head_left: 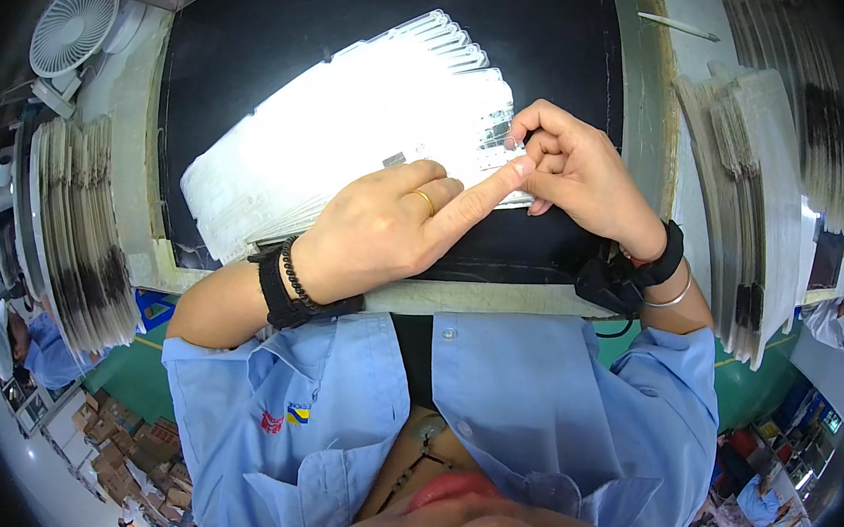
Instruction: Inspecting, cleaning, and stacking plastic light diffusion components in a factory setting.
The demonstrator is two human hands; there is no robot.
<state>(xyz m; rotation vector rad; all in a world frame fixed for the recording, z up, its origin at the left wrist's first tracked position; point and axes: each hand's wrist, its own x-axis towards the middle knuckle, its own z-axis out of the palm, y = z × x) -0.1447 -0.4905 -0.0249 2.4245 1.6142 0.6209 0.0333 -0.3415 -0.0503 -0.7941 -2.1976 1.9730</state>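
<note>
A fanned stack of shiny white thin sheets (355, 107) with notched edges lies aslant on a black work surface (250, 48). My left hand (386, 215) rests over the stack's near edge, with its index finger stretched toward my right hand. A small grey rectangle (394, 160) shows on the top sheet by the left knuckles. My right hand (576, 172) is closed in a pinch at the stack's right corner. A small clear piece or sheet edge shows at its fingertips, too bright and small to make out. The left thumb is hidden.
Stacks of thin boards stand at the left (78, 233) and right (744, 191). A white fan (74, 27) is at the upper left, and a white pen-like tool (679, 26) lies at the upper right. A pale frame (647, 103) borders the black surface.
</note>
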